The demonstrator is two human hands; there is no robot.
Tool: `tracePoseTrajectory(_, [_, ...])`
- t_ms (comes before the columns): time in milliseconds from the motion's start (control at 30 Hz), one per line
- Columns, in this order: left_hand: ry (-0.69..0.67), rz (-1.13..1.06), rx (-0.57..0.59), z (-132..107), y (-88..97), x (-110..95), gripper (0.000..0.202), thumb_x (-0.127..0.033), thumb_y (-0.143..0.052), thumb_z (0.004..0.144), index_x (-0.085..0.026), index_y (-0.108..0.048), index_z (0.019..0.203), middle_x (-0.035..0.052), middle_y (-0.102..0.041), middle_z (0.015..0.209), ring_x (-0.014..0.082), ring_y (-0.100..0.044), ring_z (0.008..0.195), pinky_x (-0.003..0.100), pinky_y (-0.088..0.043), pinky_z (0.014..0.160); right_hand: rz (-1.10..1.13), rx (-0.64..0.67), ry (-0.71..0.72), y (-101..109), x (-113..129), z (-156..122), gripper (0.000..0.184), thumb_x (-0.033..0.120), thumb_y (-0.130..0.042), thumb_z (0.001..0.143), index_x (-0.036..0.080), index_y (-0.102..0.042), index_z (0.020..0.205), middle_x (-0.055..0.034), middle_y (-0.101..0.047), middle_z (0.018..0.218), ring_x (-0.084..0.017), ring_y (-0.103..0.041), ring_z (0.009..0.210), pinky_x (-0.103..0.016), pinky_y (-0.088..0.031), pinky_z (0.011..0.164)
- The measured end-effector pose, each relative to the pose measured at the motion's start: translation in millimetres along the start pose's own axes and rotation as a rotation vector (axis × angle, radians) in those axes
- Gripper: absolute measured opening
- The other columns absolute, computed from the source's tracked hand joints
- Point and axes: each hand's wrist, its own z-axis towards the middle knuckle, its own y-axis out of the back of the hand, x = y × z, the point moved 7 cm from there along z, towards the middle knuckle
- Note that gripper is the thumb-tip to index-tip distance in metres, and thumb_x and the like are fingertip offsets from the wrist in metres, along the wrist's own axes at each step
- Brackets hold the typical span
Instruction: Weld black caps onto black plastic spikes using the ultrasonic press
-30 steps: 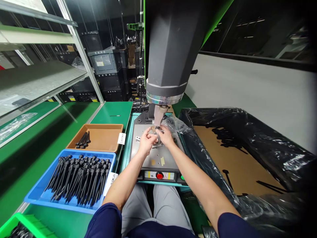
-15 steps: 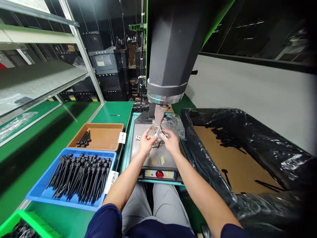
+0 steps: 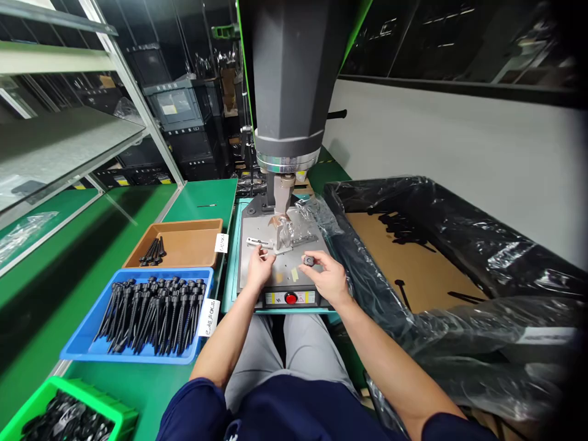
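Small black square part (image 3: 309,261) pinched between thumb and forefinger of right hand (image 3: 327,278), frame centre, just over grey metal plate (image 3: 288,264). Left hand (image 3: 260,269) rested on plate, fingers curled narrow; anything held inside can't be told tbh. Crumpled clear plastic bag (image 3: 296,231) seen just behind, under dark grey press head (image 3: 285,92). Blue plastic tray (image 3: 92,343) of black rods (image 3: 151,309) parked lower left.

Navy short sleeves (image 3: 197,404) on both arms, forearms bare down to the left hand (image 3: 260,269) and right hand (image 3: 327,278); light grey trousers (image 3: 298,361) on 2 legs.
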Motion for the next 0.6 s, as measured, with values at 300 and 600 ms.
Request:
tracePoseTrajectory(300, [-0.321, 0.192, 0.396, -78.5, -31.0, -38.8, 0.03, -0.029, -0.068, 0.078, -0.018, -0.066, 0.106, 0.0073, -0.065, 0.103, 0.0174, -0.06, 0.091, 0.026, -0.047, 0.073, 0.199, -0.038, -0.041, -11.8, 21.4, -10.5, 0.032, 0.04, -0.077, 0.072, 0.022, -0.067, 0.096, -0.0044, -0.07, 0.086, -0.02, -0.065, 0.076, -0.036, -0.055, 0.074])
tracePoseTrajectory(600, [-0.352, 0.478, 0.226, -111.7, 54.8, -53.7, 0.019, -0.032, -0.065, 0.083, -0.017, -0.072, 0.092, 0.0018, -0.065, 0.079, 0.0131, -0.057, 0.071, 0.023, -0.045, 0.067, 0.527, 0.149, -0.341, -43.5, 12.5, -30.9, 0.058, 0.044, -0.083, 0.065, 0.023, -0.059, 0.115, -0.008, -0.07, 0.1, -0.022, -0.068, 0.086, -0.036, -0.058, 0.069])
